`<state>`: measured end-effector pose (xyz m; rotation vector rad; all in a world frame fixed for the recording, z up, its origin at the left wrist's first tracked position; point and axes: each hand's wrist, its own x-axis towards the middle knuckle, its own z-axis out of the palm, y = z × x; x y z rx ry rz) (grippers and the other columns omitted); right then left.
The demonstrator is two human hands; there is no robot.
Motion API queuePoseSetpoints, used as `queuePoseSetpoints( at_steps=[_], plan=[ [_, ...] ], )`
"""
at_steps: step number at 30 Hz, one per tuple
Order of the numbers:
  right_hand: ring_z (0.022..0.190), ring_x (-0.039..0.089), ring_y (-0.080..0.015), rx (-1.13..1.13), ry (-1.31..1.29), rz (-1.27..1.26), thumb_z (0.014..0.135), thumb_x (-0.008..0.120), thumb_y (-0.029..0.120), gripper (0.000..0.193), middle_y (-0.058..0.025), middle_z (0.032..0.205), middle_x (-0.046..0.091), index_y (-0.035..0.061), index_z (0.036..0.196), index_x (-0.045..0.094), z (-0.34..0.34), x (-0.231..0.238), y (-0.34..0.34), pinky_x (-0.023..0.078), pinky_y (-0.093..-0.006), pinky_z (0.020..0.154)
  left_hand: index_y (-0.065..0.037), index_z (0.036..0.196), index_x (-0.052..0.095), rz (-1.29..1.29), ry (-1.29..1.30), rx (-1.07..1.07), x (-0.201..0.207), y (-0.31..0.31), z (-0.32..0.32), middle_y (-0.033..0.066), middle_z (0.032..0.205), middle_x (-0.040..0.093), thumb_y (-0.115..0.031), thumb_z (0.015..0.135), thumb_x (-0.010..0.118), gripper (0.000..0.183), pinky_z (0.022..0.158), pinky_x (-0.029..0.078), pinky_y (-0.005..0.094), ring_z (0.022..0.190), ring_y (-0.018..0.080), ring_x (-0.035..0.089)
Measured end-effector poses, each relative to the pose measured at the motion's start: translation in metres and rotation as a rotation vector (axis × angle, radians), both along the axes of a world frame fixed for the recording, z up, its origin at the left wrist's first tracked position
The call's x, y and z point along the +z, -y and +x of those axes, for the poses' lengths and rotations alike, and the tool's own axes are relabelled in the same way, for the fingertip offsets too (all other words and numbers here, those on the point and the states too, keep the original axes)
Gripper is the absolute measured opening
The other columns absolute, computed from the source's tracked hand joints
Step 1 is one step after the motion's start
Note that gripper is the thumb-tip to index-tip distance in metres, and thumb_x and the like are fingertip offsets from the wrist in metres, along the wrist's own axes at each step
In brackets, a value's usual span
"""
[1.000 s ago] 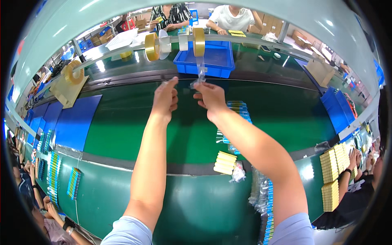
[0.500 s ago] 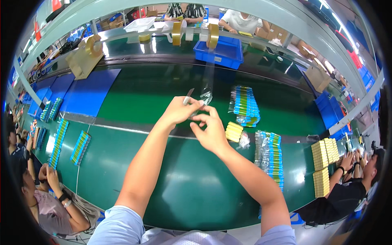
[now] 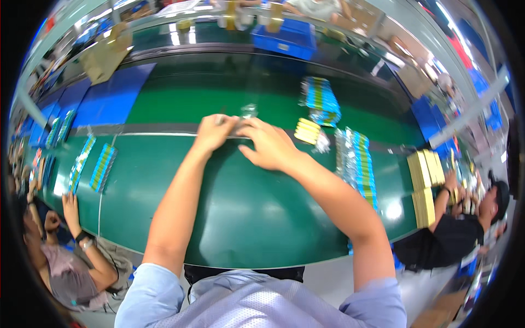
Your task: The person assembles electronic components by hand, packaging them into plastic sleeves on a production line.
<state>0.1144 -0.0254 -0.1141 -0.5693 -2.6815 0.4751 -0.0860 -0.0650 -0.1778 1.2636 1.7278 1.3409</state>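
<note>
Clear film (image 3: 249, 111): crumpled, shiny, just beyond the right hand (image 3: 268, 143) (blurred; fingers bent, grip cannot be told). Left hand (image 3: 214, 133) closed on small pale tool (image 3: 220, 119). Worktop (image 3: 273, 213) green, glossy; blue bin (image 3: 284, 41) far; co-worker (image 3: 445, 238) right.

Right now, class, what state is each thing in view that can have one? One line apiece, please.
Left hand: closed around a small tool
Right hand: curled, grip unclear
Clear film: bunched, blurred
Yellow cylinders: lying side by side
Blue bin: upright, open-topped
Blue-green packs: lying in rows
</note>
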Motion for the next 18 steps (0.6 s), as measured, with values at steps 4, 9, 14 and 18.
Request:
queuePoseSetpoints(
  at_steps=[4, 9, 14, 18],
  plan=[
    [0.095, 0.068, -0.0375, -0.081, -0.063, -0.014, 0.082, 0.064, 0.015, 0.013, -0.0145, 0.098, 0.071, 0.0054, 0.088, 0.069, -0.010, 0.001, -0.019, 0.056, -0.0499, 0.081, -0.009, 0.091, 0.074, -0.234, 0.127, 0.000, 0.018, 0.013, 0.004, -0.0067, 0.069, 0.056, -0.031, 0.092, 0.072, 0.022, 0.045, 0.030, 0.0249, 0.056, 0.0036, 0.044],
    [0.098, 0.067, -0.0353, -0.108, -0.091, 0.196, 0.082, 0.067, 0.019, 0.016, -0.0115, 0.102, 0.069, 0.0063, 0.091, 0.067, 0.033, 0.029, -0.025, 0.054, -0.0485, 0.081, -0.010, 0.095, 0.070, -0.215, 0.083, 0.002, 0.007, -0.007, 0.002, -0.0078, 0.070, 0.053, -0.026, 0.094, 0.070, 0.017, 0.045, 0.030, 0.0235, 0.055, 0.0037, 0.043],
    [0.103, 0.066, -0.0342, -0.251, -0.325, 0.290, 0.083, 0.070, 0.028, 0.026, -0.0131, 0.104, 0.070, 0.0082, 0.100, 0.072, 0.155, 0.112, -0.020, 0.053, -0.0458, 0.088, -0.002, 0.096, 0.068, -0.057, -0.096, -0.083, -0.002, -0.008, -0.001, -0.0051, 0.076, 0.058, -0.022, 0.096, 0.069, 0.020, 0.063, 0.038, 0.0240, 0.068, 0.0043, 0.048],
    [0.083, 0.067, -0.0284, -0.444, -0.422, 0.221, 0.084, 0.072, 0.014, 0.018, -0.0108, 0.095, 0.070, 0.0026, 0.097, 0.068, 0.232, 0.137, 0.028, 0.053, -0.0356, 0.076, -0.001, 0.093, 0.066, -0.103, -0.183, -0.156, 0.012, 0.018, -0.004, -0.0058, 0.076, 0.056, -0.019, 0.095, 0.067, 0.018, 0.061, 0.038, 0.0243, 0.068, 0.0040, 0.047]
  ],
)
